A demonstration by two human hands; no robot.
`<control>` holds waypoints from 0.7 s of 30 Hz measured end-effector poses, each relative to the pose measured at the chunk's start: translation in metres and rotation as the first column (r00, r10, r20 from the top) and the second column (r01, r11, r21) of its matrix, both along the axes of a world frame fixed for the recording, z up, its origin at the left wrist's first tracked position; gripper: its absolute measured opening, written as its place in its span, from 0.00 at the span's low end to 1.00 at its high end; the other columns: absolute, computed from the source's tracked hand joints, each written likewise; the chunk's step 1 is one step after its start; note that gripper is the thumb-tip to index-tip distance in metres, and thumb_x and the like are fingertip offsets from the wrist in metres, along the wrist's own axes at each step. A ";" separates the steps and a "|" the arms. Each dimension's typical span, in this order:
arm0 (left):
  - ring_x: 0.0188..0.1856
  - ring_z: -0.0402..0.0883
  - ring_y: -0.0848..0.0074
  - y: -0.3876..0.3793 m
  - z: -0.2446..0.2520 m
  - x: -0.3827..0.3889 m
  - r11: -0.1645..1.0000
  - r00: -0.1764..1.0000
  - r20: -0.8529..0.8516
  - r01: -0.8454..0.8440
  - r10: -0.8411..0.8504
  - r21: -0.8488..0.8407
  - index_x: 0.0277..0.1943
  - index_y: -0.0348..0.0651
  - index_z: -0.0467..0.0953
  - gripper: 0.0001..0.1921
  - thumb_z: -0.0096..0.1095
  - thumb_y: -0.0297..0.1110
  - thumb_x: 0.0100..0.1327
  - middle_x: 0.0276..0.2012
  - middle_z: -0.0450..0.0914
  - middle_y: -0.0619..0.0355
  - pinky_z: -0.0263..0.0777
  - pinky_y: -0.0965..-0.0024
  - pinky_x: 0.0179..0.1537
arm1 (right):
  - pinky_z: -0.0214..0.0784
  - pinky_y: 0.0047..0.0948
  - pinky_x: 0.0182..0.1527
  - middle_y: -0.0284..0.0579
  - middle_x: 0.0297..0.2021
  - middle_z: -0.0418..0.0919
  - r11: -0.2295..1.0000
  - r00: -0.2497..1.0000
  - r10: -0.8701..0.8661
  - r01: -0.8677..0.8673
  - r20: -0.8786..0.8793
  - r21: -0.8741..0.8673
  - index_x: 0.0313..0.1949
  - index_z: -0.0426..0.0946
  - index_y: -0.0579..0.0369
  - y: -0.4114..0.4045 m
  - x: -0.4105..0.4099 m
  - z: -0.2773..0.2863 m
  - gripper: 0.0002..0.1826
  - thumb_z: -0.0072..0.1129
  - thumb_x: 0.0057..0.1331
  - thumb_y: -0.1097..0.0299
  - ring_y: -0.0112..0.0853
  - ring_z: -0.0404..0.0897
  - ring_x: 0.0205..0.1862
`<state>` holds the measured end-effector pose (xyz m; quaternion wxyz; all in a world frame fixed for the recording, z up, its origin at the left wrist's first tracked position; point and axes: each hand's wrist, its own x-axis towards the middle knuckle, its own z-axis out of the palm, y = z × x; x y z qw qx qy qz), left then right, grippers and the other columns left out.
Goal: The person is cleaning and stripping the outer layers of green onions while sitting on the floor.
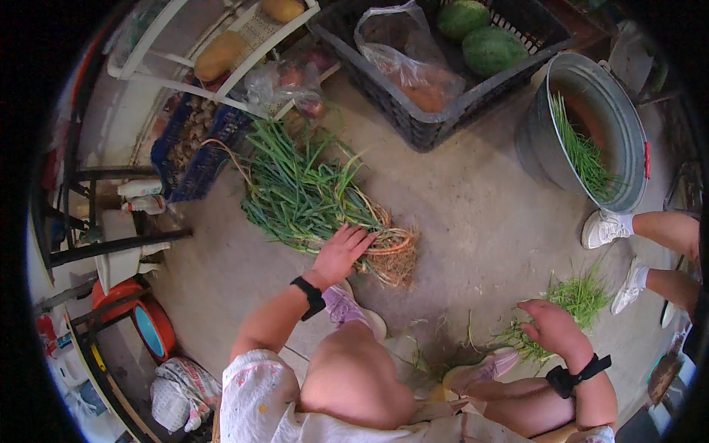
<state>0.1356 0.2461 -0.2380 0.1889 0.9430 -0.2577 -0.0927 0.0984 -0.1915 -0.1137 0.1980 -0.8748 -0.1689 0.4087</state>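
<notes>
A large bundle of green onions [299, 188] with long green leaves lies on the concrete floor, its dry roots [393, 260] pointing to the right. My left hand [343, 252] rests with fingers extended on the stems near the root end; whether it grips any is not plain. On the right, my right hand [554, 326] hangs over a loose heap of thin green stalks [579, 299], fingers bent, and nothing shows in it. Scattered green scraps [421, 354] lie between my feet. Both wrists wear black bands.
A metal bucket [628, 111] with green stalks inside stands upper right, beside another person's white shoes [605, 230]. A black crate [388, 105] holds watermelons [493, 51] and a plastic bag. Upper left are a white rack [238, 94] and a blue crate [216, 138]. Basins [160, 326] stand left.
</notes>
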 end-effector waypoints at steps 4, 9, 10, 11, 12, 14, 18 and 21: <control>0.35 0.71 0.72 0.025 -0.031 -0.057 0.529 0.532 -0.305 -0.843 0.790 -0.100 0.42 0.37 0.69 0.23 0.74 0.38 0.49 0.37 0.71 0.54 0.70 0.70 0.35 | 0.61 0.38 0.59 0.56 0.56 0.66 0.969 0.997 -0.016 0.036 -0.082 0.243 0.59 0.62 0.59 0.046 0.010 -0.013 0.29 0.57 0.59 0.65 0.48 0.66 0.58; 0.36 0.71 0.75 0.059 -0.057 -0.046 -0.097 -0.325 -0.946 -0.942 0.017 0.322 0.41 0.41 0.70 0.22 0.74 0.43 0.50 0.34 0.68 0.60 0.69 0.74 0.35 | 0.49 0.36 0.66 0.61 0.64 0.53 0.928 0.968 -0.004 -0.090 0.252 0.361 0.64 0.50 0.65 0.148 0.079 -0.088 0.39 0.56 0.60 0.59 0.49 0.52 0.67; 0.39 0.71 0.74 0.065 -0.070 -0.044 -0.078 -0.246 -0.969 -0.966 0.001 0.245 0.45 0.41 0.70 0.25 0.74 0.43 0.50 0.38 0.69 0.58 0.69 0.74 0.38 | 0.47 0.36 0.67 0.62 0.65 0.51 0.909 0.964 -0.064 -0.051 0.258 0.414 0.64 0.48 0.66 0.169 0.095 -0.103 0.40 0.56 0.61 0.57 0.49 0.50 0.68; 0.42 0.72 0.72 0.072 -0.081 -0.042 -0.058 -0.170 -0.985 -0.984 -0.014 0.171 0.49 0.40 0.70 0.27 0.74 0.43 0.50 0.42 0.70 0.56 0.69 0.74 0.41 | 0.46 0.37 0.67 0.63 0.65 0.49 0.909 0.969 -0.112 0.010 0.222 0.417 0.65 0.46 0.67 0.189 0.108 -0.124 0.43 0.56 0.60 0.55 0.49 0.48 0.68; 0.44 0.70 0.72 0.074 -0.091 -0.034 -0.078 -0.282 -0.954 -0.958 0.097 0.276 0.52 0.41 0.70 0.29 0.73 0.45 0.52 0.48 0.70 0.56 0.65 0.74 0.47 | 0.45 0.37 0.68 0.64 0.66 0.48 0.909 0.968 -0.164 0.074 0.188 0.411 0.65 0.44 0.68 0.206 0.112 -0.144 0.46 0.57 0.59 0.53 0.50 0.47 0.69; 0.45 0.69 0.73 0.066 -0.101 -0.028 -0.087 -0.177 -0.983 -0.981 0.050 0.172 0.52 0.41 0.70 0.29 0.72 0.47 0.52 0.48 0.70 0.57 0.63 0.74 0.49 | 0.45 0.37 0.68 0.64 0.66 0.47 0.896 0.963 -0.239 0.170 0.125 0.410 0.65 0.43 0.69 0.233 0.104 -0.179 0.49 0.59 0.57 0.51 0.50 0.46 0.69; 0.40 0.76 0.72 0.062 -0.096 -0.020 -0.010 -0.055 -0.982 -0.998 0.181 0.054 0.51 0.38 0.72 0.25 0.66 0.48 0.57 0.45 0.77 0.58 0.68 0.72 0.43 | 0.49 0.39 0.65 0.65 0.65 0.50 0.935 0.982 -0.177 0.148 0.063 0.321 0.66 0.37 0.68 0.269 0.073 -0.186 0.61 0.67 0.47 0.47 0.54 0.51 0.66; 0.38 0.78 0.72 0.047 -0.094 -0.012 -0.209 -0.029 -0.997 -0.978 0.072 0.013 0.49 0.34 0.73 0.23 0.64 0.45 0.59 0.40 0.79 0.58 0.71 0.71 0.42 | 0.56 0.38 0.61 0.65 0.57 0.65 0.926 0.981 -0.188 0.160 0.049 0.342 0.66 0.39 0.67 0.288 0.049 -0.187 0.60 0.70 0.44 0.55 0.53 0.65 0.59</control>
